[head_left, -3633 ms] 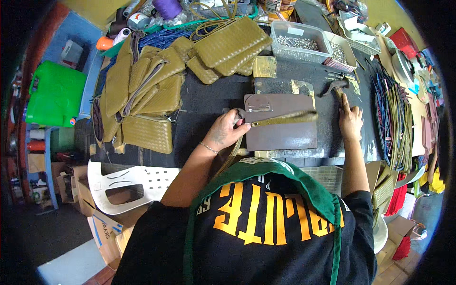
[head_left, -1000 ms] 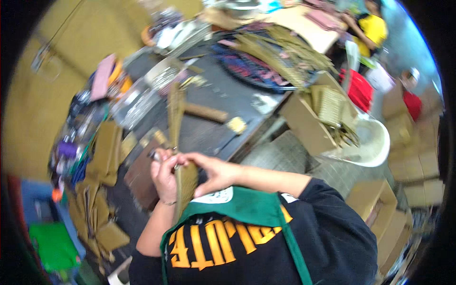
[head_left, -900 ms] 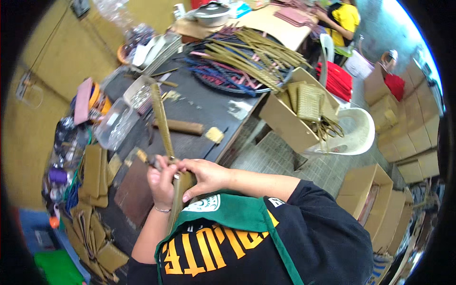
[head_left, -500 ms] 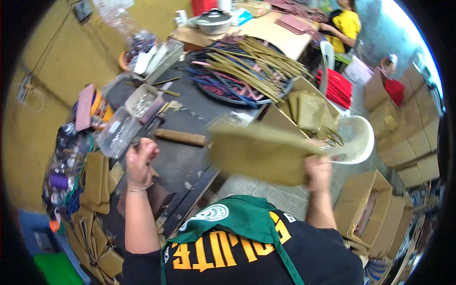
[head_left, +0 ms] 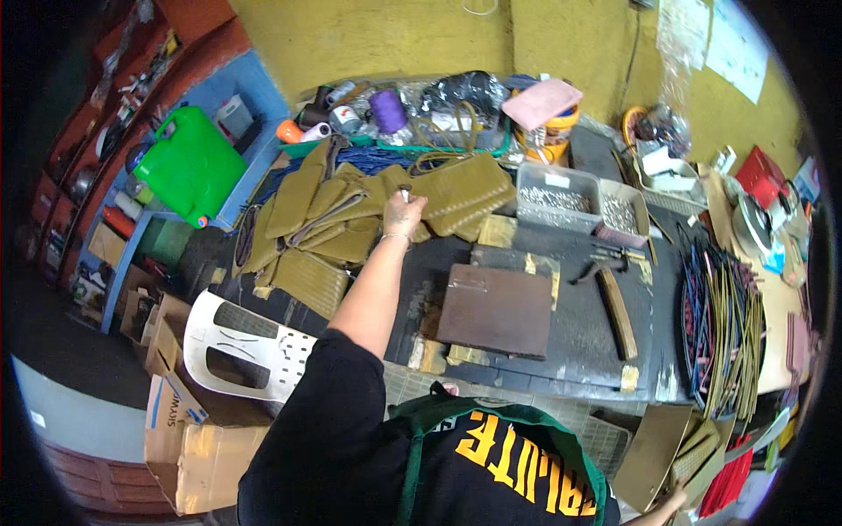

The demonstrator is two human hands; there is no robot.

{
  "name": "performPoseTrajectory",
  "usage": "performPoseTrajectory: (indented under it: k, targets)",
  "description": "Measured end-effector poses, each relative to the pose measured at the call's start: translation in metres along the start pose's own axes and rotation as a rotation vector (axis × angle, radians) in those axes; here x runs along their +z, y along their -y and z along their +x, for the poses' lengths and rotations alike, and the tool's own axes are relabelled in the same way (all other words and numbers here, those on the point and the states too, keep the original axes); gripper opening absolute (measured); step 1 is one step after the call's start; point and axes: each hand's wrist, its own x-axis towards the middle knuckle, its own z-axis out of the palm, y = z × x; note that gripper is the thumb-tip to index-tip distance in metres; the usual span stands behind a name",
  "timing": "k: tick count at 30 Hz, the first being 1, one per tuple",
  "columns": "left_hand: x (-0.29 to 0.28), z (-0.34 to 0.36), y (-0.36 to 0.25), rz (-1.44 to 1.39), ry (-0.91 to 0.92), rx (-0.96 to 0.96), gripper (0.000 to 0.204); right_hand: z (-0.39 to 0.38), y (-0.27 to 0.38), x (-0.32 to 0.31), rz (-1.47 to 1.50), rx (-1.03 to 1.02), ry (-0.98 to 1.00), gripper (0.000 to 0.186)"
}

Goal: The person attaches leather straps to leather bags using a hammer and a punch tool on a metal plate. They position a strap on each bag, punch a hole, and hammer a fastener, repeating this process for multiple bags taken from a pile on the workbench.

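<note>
My left hand (head_left: 405, 216) is closed with a short dark tool with a light end poking out above the fingers; its exact kind is unclear. It reaches over a heap of olive woven flat pieces (head_left: 307, 210), beside a larger olive woven piece (head_left: 465, 195) with a strap. Low at the right edge of the head view, my right hand (head_left: 674, 501) is at a cardboard box (head_left: 647, 456), its fingers small and partly hidden. They appear closed on the edge of an olive woven panel (head_left: 707, 482). More olive woven pieces (head_left: 697, 445) are in that box.
A brown slab (head_left: 495, 311) lies on the dark table, with a hammer (head_left: 616, 307) to its right. Behind are clear tubs of metal bits (head_left: 559, 200). A round tray of woven strips (head_left: 724, 329) stands right; a white chair (head_left: 250, 346) is near left.
The view has swung left toward the heap of olive pieces. My left hand has moved from beside the clear tubs to that heap. My right hand has carried the olive panel to the box.
</note>
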Motion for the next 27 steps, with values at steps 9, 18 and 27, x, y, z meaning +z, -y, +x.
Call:
performPoseTrajectory:
  k: [9,18,27]
  targets:
    - [0.031,0.065,0.03,0.584,0.087,-0.201,0.066,-0.218,0.074,0.096,-0.19,-0.385,0.39,0.026]
    - [-0.02,0.029,-0.12,0.103,0.276,1.111,0.017,-0.422,0.272,0.167,-0.744,-1.238,0.55,0.038]
    - [-0.145,-0.053,-0.218,0.258,0.481,1.324,0.028,-0.563,0.402,0.296,0.112,-1.913,0.972,0.072]
